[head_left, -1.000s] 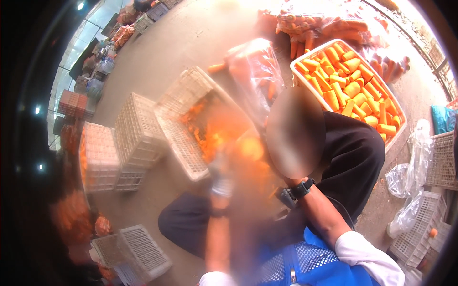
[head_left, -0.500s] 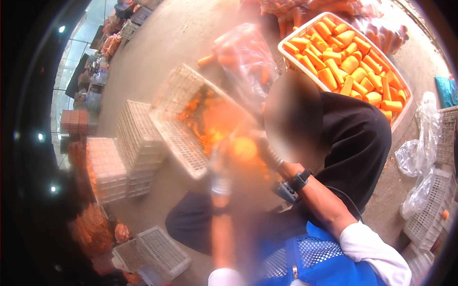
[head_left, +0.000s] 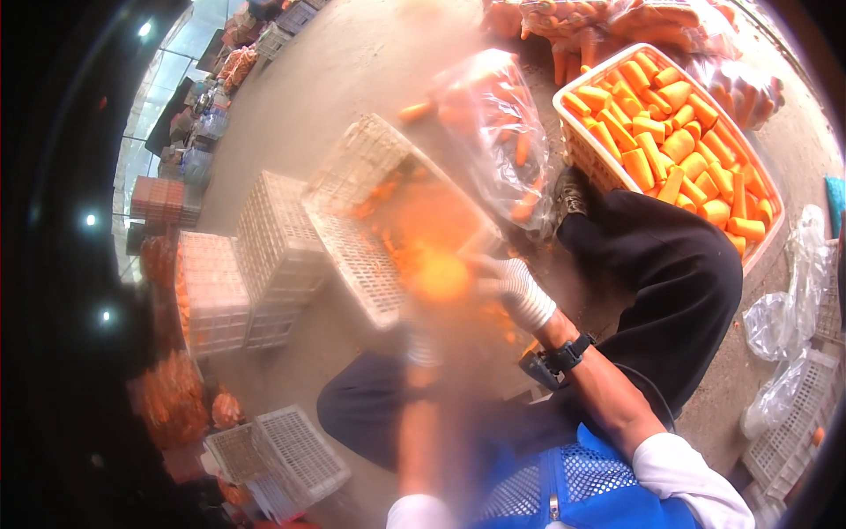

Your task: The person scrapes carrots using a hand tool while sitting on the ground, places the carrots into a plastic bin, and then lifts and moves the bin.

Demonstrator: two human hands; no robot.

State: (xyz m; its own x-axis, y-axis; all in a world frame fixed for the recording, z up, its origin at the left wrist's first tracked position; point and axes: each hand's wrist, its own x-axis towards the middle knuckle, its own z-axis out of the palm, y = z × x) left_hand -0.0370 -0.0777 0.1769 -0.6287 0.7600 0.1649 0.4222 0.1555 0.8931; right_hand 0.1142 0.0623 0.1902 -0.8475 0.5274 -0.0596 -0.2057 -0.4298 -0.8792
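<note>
Compared with 0.5 s ago, the right hand (head_left: pixel 520 291) shows far more plainly, its striped glove clear and its fingers reaching toward 9 o'clock, and the orange piece (head_left: pixel 441 278) looks a little nearer the open crate (head_left: pixel 366 269). I read this as handwork on that piece still under way, since the other hand stays close by. The piece, probably carrot, is a blur just beyond the right fingertips, over the crate's near side. I cannot tell whether the right grip touches or grasps it. The left hand (head_left: pixel 421 339) is smeared below the piece, at about 7 o'clock, its grip unreadable.

Taking the hands as the clock's centre, the open crate lies at 11 o'clock with orange bits inside. A clear bag of carrots (head_left: pixel 507 132) lies at 12, a shoe (head_left: pixel 571 192) between 1 and 2, and a full crate (head_left: pixel 586 154) of orange pieces (head_left: pixel 648 128) at 2. The dark-trousered leg (head_left: pixel 661 256) stands partly between right hand and full crate. 2 crate stacks sit between 9 and 10; crumpled clear plastic (head_left: pixel 784 326) lies at 3.
</note>
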